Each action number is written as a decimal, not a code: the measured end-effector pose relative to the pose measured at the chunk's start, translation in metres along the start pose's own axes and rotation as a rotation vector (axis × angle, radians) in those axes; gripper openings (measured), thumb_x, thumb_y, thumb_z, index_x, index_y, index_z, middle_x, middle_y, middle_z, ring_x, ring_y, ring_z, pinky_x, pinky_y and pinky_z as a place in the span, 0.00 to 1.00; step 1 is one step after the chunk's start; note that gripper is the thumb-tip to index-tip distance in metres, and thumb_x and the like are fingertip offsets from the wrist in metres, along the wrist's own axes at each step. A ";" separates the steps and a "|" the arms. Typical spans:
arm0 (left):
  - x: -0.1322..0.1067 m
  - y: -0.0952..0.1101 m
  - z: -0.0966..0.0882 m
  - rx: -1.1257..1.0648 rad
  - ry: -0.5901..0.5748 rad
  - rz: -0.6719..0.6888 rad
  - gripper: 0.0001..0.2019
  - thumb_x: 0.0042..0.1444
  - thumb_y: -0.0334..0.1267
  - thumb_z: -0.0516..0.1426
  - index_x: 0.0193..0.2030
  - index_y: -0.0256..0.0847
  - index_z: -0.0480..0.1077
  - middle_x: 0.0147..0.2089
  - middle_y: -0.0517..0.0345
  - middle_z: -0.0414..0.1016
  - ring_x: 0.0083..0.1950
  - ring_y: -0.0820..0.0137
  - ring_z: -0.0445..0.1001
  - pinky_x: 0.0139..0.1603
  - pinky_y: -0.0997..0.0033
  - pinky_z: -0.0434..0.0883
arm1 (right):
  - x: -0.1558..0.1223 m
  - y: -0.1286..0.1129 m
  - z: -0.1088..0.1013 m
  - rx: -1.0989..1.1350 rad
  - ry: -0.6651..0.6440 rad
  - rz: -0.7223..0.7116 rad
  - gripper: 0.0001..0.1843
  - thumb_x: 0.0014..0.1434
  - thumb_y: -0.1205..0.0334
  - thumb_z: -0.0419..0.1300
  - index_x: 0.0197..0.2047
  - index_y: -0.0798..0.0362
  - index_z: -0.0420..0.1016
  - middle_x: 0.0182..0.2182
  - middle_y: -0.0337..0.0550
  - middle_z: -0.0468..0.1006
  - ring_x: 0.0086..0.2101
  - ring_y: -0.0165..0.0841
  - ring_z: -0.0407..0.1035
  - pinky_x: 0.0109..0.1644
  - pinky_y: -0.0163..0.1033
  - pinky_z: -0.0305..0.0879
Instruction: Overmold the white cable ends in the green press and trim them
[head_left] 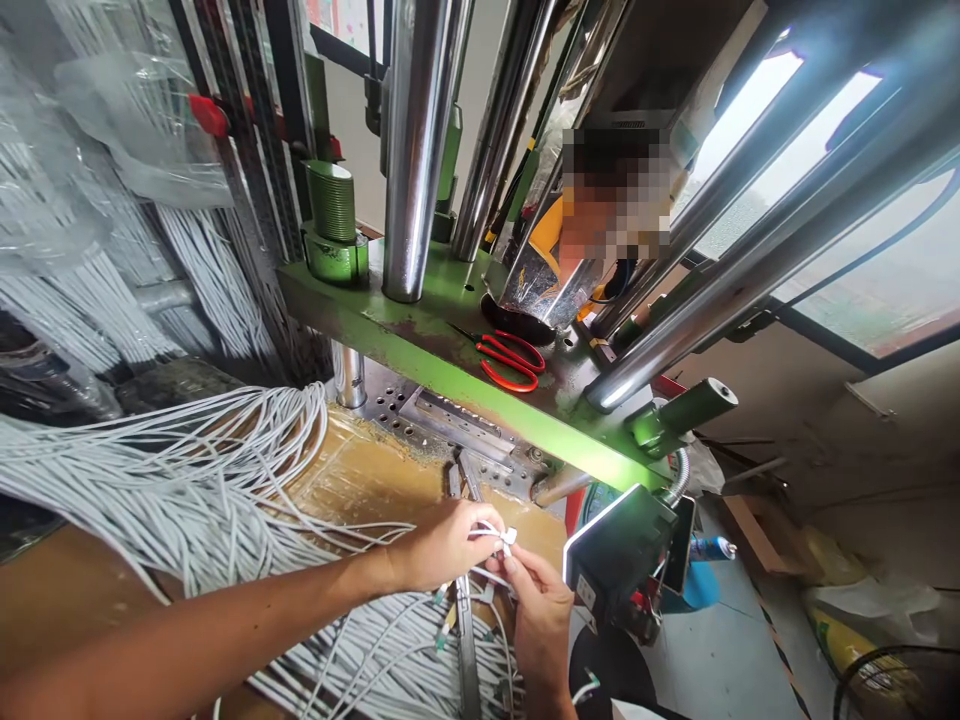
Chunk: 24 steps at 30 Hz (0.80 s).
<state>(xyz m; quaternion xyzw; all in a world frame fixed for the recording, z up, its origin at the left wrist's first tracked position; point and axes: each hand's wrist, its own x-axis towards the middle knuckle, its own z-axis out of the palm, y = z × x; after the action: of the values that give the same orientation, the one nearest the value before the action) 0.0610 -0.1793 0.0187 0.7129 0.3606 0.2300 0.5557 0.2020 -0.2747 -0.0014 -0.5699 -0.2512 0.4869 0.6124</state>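
Observation:
My left hand [450, 540] pinches a white cable close to a small white connector [509, 537] at its end. From the lower right my right hand [538, 600] meets it, thumb and fingers closed on the same cable just below the connector. Beneath both hands lies a metal bar [466, 640] running toward the front. Many white cables [352, 650] are heaped under and around my hands, some with green-tipped ends. Another long bundle of white cables [210, 480] spreads over the brown work surface [352, 470] to the left.
A green press plate [420, 345] with steel columns [409, 150] stands ahead. Red-handled scissors [514, 360] rest on it, near a person's blurred image. Below is a metal mould [457, 425]. A dark box [622, 555] stands at right. Plastic-wrapped cables [97, 240] hang at left.

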 end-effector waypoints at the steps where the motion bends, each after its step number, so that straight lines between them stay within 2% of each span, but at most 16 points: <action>1: -0.001 0.002 -0.001 -0.002 -0.005 0.001 0.09 0.53 0.34 0.54 0.36 0.37 0.75 0.30 0.56 0.79 0.30 0.69 0.73 0.31 0.75 0.66 | 0.000 -0.001 0.000 0.002 -0.006 0.001 0.12 0.46 0.56 0.71 0.36 0.50 0.82 0.32 0.45 0.83 0.32 0.38 0.78 0.39 0.37 0.77; 10: -0.001 0.005 -0.002 0.001 0.010 -0.023 0.09 0.52 0.36 0.55 0.36 0.40 0.76 0.30 0.57 0.80 0.32 0.69 0.76 0.32 0.76 0.67 | 0.001 -0.002 0.004 -0.022 0.042 -0.011 0.17 0.44 0.55 0.72 0.36 0.55 0.81 0.32 0.47 0.83 0.33 0.38 0.78 0.39 0.35 0.75; 18: -0.001 0.005 0.000 0.084 0.082 0.033 0.08 0.50 0.36 0.56 0.33 0.39 0.77 0.32 0.57 0.79 0.34 0.68 0.74 0.32 0.76 0.67 | 0.002 -0.002 0.006 0.002 -0.033 -0.028 0.11 0.48 0.57 0.70 0.36 0.52 0.80 0.31 0.41 0.83 0.33 0.33 0.77 0.37 0.31 0.75; 24: 0.002 -0.002 0.002 -0.004 0.069 0.000 0.08 0.51 0.36 0.56 0.34 0.38 0.77 0.32 0.57 0.79 0.33 0.69 0.75 0.32 0.76 0.68 | 0.003 0.002 0.001 -0.018 -0.151 -0.021 0.09 0.56 0.57 0.65 0.40 0.49 0.80 0.36 0.42 0.83 0.36 0.33 0.77 0.42 0.34 0.75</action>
<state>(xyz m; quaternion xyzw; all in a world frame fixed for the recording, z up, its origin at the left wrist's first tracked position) 0.0639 -0.1789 0.0163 0.7036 0.3791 0.2551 0.5442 0.2019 -0.2713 -0.0037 -0.5345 -0.3069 0.5196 0.5917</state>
